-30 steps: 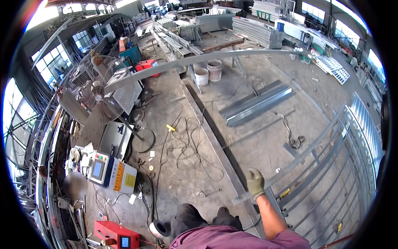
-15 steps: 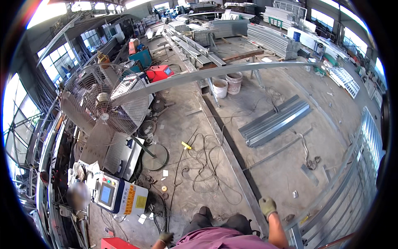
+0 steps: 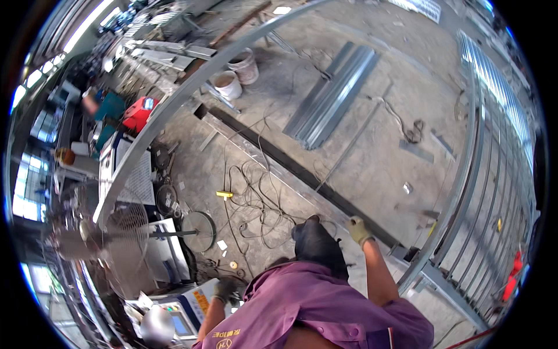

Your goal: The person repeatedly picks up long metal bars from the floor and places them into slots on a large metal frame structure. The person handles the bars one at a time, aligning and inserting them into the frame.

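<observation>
My right hand (image 3: 361, 230), in a pale work glove, hangs in front of me over the long metal beam (image 3: 279, 168) on the floor. Its fingers are curled in and nothing shows in them; whether it touches the beam I cannot tell. Low at my left side is my left hand (image 3: 224, 289) in a darker-looking glove, close to the white and blue control box (image 3: 195, 308). Its fingers are too dark and blurred to read. Beyond my right hand stands a grey metal barred frame (image 3: 476, 174).
A long grey metal bar (image 3: 192, 87) arches across the upper left. Cables (image 3: 261, 203) lie tangled on the floor by a yellow tool (image 3: 224, 194). A standing fan (image 3: 116, 232) is at left. Metal profiles (image 3: 331, 99) lie ahead, with two buckets (image 3: 228, 85) beside them.
My view has turned right and tipped down, so the fan and buckets have shifted left. More of my shirt shows. My right arm appears farther forward, and my left hand is higher in the picture.
</observation>
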Tool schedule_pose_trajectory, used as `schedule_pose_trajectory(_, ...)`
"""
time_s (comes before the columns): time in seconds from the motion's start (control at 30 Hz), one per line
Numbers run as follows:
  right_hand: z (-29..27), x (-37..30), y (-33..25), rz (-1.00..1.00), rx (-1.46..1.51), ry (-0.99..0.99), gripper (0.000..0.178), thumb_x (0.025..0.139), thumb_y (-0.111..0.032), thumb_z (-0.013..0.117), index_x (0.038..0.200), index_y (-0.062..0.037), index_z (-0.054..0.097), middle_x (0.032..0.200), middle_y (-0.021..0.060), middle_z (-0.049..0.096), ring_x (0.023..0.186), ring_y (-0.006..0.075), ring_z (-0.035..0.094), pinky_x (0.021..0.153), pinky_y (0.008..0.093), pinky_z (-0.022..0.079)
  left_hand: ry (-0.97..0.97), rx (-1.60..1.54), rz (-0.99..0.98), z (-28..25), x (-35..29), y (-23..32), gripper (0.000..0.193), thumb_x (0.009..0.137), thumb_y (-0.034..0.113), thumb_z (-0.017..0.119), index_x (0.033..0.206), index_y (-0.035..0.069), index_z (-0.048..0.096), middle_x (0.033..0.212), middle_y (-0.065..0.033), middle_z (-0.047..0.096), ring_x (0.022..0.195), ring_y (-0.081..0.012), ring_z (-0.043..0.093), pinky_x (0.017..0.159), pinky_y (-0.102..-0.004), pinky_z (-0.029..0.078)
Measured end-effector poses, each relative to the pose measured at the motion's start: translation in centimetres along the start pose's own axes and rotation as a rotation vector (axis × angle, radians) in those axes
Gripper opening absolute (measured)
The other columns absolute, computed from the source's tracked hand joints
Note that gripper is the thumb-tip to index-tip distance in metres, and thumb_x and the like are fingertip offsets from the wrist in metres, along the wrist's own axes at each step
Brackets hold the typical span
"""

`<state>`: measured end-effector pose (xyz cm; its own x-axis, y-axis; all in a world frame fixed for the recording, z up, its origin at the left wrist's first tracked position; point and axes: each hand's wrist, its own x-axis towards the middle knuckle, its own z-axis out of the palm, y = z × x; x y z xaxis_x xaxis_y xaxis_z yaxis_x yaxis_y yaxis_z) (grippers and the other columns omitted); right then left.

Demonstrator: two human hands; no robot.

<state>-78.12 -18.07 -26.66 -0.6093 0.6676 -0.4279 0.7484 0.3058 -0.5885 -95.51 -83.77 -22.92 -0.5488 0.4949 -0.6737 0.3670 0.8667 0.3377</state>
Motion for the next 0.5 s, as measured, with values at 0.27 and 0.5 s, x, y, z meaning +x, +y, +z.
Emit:
schedule_pose_trajectory(0.27, -5.0, 6.4, -10.7, 0.069, 0.113, -0.102, 0.030, 0.094, -0.035, 0.063, 0.108, -0.0108, 0.074, 0.103, 0.0182, 0.075, 0.096, 0.0392, 0.072, 0.083, 0.0438, 0.057, -0.116, 0.018, 0.006, 0.3, 3.2, -1.9, 0.033, 0.093, 0.037, 0.060, 0.113, 0.015, 0.075, 0.114, -0.0159, 0.076, 0.109, -0.0335, 0.071, 0.091, -0.0451, 0.055)
schedule_pose_trajectory(0.5, 0.0, 12.5, 10.3, 0.236, 0.395, 0.319, 0.020, 0.093, -0.028, 0.068, 0.092, -0.0077, 0.071, 0.072, -0.0004, 0.063, 0.057, 0.0102, 0.058, 0.054, 0.0298, 0.050, -0.118, 0.752, 0.347, -25.5, 19.8, 8.5, 0.028, 0.075, 0.031, 0.079, 0.098, 0.015, 0.073, 0.102, -0.0079, 0.075, 0.099, -0.0314, 0.072, 0.085, -0.0452, 0.057)
